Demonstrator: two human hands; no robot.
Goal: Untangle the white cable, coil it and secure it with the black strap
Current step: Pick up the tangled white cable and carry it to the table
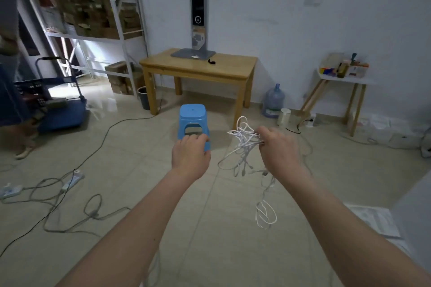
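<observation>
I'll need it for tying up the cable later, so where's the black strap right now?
In the head view the black strap lies on the wooden table against the far wall, just right of the grey stand's base.

Single view: head-worn wide-angle camera, standing height, facing forward and down across tiled floor (210, 216). Both forearms reach in from the near edge; wooden table (198, 69) and wall far, shelving (88, 7) far left.
</observation>
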